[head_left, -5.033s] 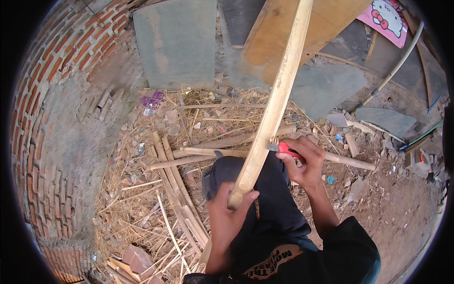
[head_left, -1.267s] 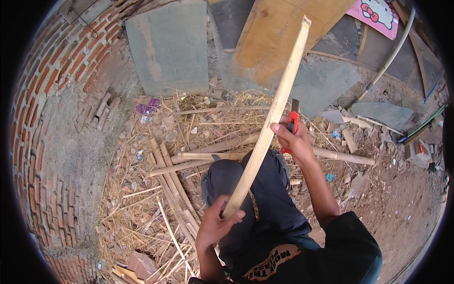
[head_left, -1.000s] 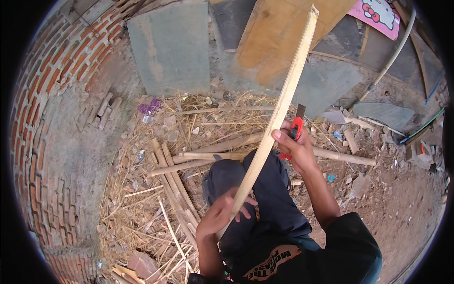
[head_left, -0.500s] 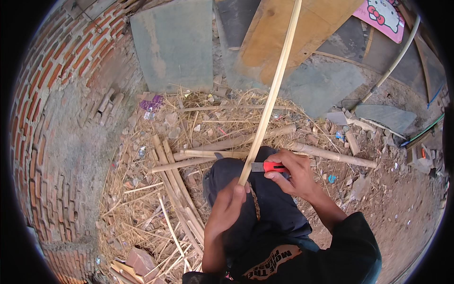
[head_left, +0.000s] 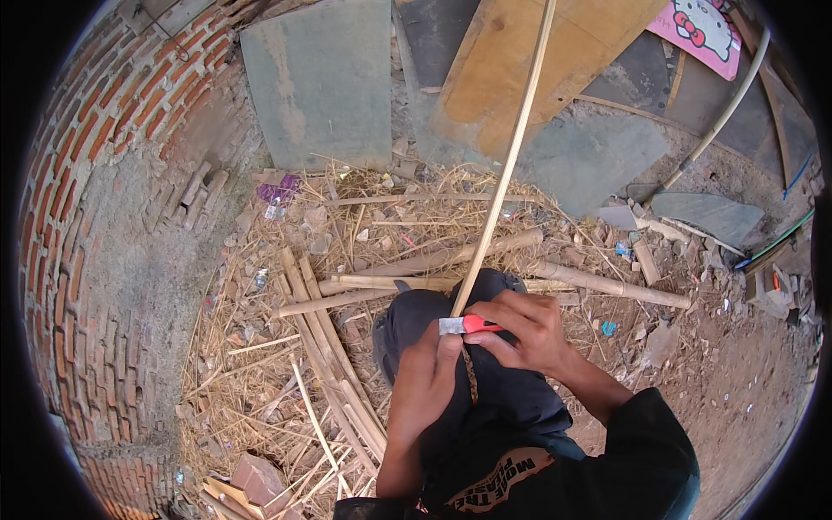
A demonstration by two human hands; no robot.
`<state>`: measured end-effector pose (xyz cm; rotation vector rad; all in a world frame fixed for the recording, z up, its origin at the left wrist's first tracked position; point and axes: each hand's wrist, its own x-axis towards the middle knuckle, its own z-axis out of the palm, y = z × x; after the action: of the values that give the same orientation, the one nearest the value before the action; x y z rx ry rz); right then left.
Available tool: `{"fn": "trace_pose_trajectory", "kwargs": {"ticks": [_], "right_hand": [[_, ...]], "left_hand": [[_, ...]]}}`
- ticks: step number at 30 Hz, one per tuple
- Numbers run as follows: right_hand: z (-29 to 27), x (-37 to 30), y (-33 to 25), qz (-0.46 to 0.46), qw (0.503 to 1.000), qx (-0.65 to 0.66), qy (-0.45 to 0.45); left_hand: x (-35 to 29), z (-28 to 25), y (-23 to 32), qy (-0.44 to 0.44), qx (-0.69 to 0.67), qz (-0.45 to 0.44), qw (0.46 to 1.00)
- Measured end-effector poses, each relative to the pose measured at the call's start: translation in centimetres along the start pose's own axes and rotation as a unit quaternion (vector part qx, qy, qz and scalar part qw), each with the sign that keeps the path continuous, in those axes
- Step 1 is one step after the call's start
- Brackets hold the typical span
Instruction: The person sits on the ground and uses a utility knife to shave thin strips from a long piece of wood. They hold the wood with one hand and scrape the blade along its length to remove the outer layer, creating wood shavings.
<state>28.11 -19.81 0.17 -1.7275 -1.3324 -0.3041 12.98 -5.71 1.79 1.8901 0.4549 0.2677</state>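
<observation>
- Bamboo strip (head_left: 501, 186) is gripped low by the left hand (head_left: 420, 377).
- Red knife (head_left: 480, 324) is clasped in the right hand (head_left: 530, 330), blade set across the strip.

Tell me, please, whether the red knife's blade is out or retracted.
Out: a grey blade projects from the red knife in the right hand.

black shirt (head_left: 624, 464), tan print (head_left: 498, 482), dark trousers (head_left: 516, 386)

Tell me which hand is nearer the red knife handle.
Right. The right hand grips the red knife handle; the left hand is farther left, beside the blade, holding the strip.
</observation>
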Motion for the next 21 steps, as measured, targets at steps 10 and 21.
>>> {"fn": "trace_pose_trajectory", "kwargs": {"ticks": [10, 21], "right_hand": [[0.38, 0.44, 0.46, -0.015, 0.999, -0.029, 0.022], [0.05, 0.78, 0.75, -0.033, 0.998, -0.043, 0.035]], "left_hand": [[0.03, 0.29, 0.98, 0.029, 0.043, 0.003, 0.999], [-0.33, 0.34, 1.15, 0.026, 0.029, -0.005, 0.999]]}}
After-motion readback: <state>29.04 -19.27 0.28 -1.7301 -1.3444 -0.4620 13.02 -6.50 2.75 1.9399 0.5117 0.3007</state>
